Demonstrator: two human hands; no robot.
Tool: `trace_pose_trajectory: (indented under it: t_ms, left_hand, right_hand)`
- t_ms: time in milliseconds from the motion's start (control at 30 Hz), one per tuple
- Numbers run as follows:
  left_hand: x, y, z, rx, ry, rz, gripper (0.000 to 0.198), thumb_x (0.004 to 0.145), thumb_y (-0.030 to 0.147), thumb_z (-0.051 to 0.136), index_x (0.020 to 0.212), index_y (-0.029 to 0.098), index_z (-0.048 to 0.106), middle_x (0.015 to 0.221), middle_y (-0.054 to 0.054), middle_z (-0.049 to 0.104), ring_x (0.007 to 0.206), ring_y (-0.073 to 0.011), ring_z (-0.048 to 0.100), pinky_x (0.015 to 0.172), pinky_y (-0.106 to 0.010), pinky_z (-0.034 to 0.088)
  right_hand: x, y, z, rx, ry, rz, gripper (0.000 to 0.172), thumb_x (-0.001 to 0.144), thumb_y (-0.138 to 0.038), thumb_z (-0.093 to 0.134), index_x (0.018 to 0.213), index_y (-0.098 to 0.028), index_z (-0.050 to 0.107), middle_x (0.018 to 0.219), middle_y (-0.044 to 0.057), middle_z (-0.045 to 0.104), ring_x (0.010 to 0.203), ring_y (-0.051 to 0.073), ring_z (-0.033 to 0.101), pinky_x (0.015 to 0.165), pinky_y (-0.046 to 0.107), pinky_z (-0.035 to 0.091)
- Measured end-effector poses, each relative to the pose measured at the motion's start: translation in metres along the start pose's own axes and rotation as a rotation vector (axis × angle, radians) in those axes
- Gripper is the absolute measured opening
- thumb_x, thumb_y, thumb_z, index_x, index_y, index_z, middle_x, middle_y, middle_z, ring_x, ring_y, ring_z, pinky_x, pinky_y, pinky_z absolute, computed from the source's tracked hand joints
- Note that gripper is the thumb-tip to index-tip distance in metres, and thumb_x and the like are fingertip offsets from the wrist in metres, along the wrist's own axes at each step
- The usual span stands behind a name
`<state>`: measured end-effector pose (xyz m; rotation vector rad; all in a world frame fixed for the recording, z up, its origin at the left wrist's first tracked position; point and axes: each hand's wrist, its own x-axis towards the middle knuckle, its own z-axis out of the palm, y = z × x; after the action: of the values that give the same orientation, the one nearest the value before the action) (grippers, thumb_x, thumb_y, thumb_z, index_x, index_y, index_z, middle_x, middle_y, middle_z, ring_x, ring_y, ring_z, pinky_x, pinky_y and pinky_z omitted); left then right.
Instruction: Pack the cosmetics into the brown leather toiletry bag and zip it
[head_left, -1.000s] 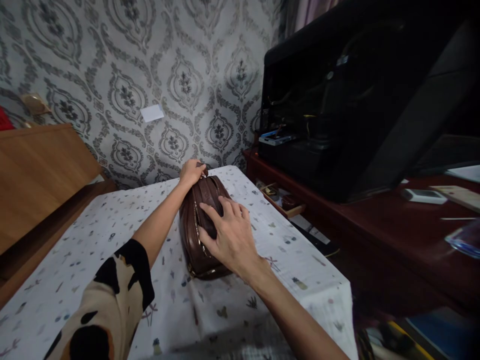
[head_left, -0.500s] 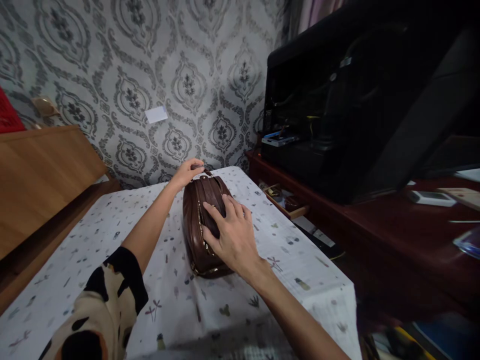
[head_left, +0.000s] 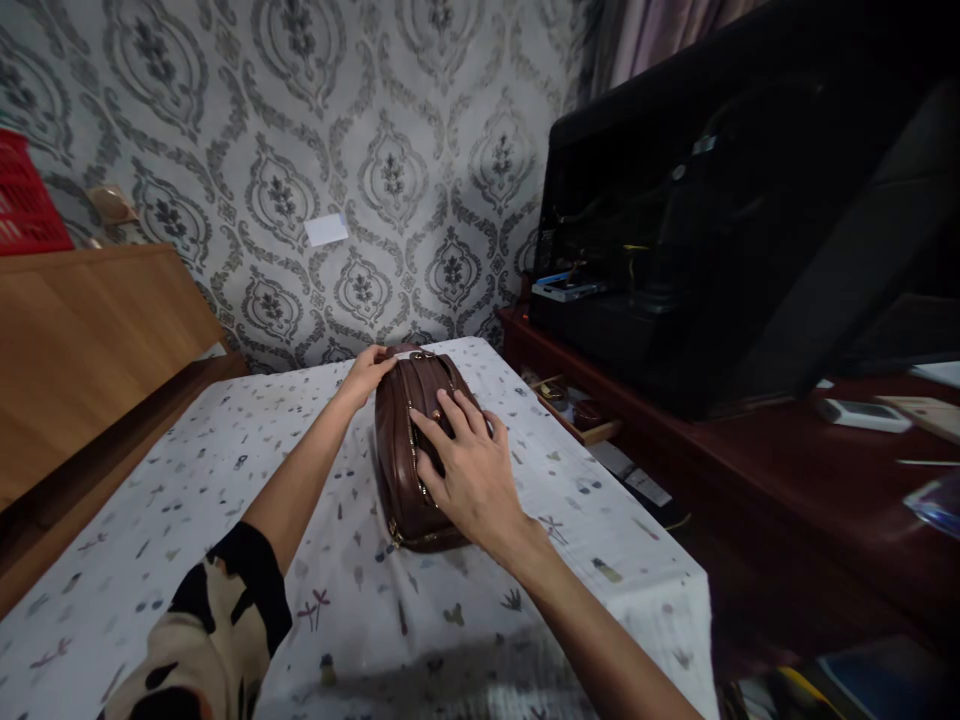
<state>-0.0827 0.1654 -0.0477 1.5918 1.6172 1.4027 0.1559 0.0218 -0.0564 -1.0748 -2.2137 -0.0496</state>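
Note:
A dark brown leather bag (head_left: 397,450) with gold-coloured zips lies on the white printed cloth (head_left: 315,530), its long side running away from me. My left hand (head_left: 366,376) is at its far left corner, the fingers bent over the edge by the handle and their tips partly hidden. Flat on the bag's upper face rests my right hand (head_left: 472,470), fingers spread beside a zip. A small round gold-coloured stud shows near its fingertips.
To the right, a dark red desk (head_left: 757,470) bears a large black screen (head_left: 675,250). Its small open drawer (head_left: 600,430) holds several items. A wooden headboard (head_left: 97,340) stands left, with a red basket (head_left: 30,200) above it. Patterned wallpaper covers the wall behind.
My left hand has lowered the strap-like handle it held up and now sits against the bag's far corner. My right hand stays spread on the bag. The view has shifted slightly.

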Motion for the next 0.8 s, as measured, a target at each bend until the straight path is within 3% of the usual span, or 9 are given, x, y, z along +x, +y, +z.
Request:
trace_pose_trajectory:
  t_ms: [300,533,800]
  left_hand:
    - [0.008,-0.001,-0.009,-0.048,-0.052,-0.009,0.023,0.071,0.013,0.067,0.093,0.017,0.065,0.084,-0.001,0.069,0.088,-0.0185,0.064,0.088,-0.031,0.05]
    - [0.005,-0.002,-0.011,-0.034,-0.098,0.006,0.02,0.075,0.025,0.067,0.092,0.015,0.07,0.089,-0.003,0.073,0.09,-0.0196,0.065,0.089,-0.031,0.05]
    - [0.005,0.001,-0.009,0.111,-0.011,0.066,0.028,0.079,0.041,0.066,0.084,0.015,0.073,0.074,-0.001,0.069,0.082,-0.0207,0.062,0.073,-0.027,0.046]
  right_hand:
    - [0.0,-0.002,-0.002,0.007,-0.016,0.004,0.037,0.097,-0.027,0.056,0.13,-0.026,0.072,0.156,0.015,0.05,0.148,0.035,0.041,0.115,0.061,0.034]
    - [0.0,0.0,-0.003,0.0,-0.007,-0.029,0.034,0.097,-0.027,0.056,0.126,-0.026,0.073,0.153,0.013,0.054,0.145,0.036,0.042,0.113,0.06,0.036]
    - [0.0,0.0,-0.003,-0.008,-0.025,-0.04,0.034,0.099,-0.028,0.055,0.128,-0.026,0.073,0.154,0.013,0.053,0.147,0.035,0.041,0.114,0.059,0.036]
